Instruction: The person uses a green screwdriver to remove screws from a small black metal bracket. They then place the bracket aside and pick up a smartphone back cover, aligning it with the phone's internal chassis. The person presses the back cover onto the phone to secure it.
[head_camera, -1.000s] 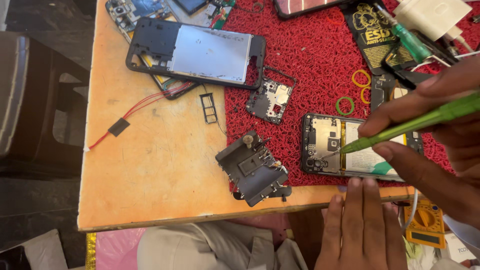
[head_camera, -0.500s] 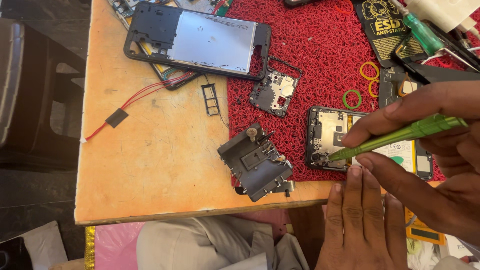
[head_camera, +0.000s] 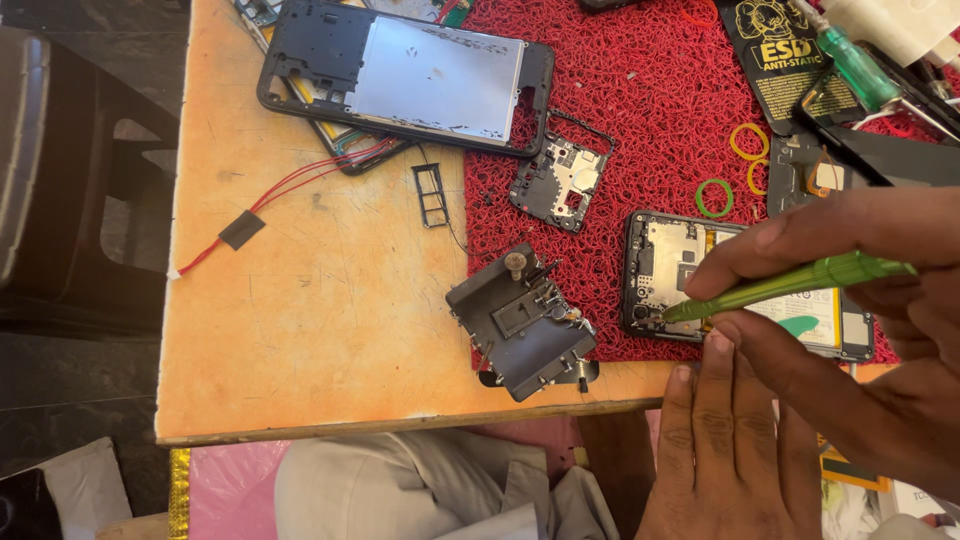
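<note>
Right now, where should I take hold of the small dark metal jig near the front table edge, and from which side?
Grip the metal jig by its two long flat sides, from above. It lies tilted and apart from the hands, and its knob and clamp parts stick up in the middle.

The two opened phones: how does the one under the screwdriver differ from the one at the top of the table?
The near phone lies wholly on the red mat; the far phone lies mostly on the bare table. The near one shows its board and battery; the far one shows a plain metal plate. The screwdriver touches only the near one. Both have dark frames.
</note>
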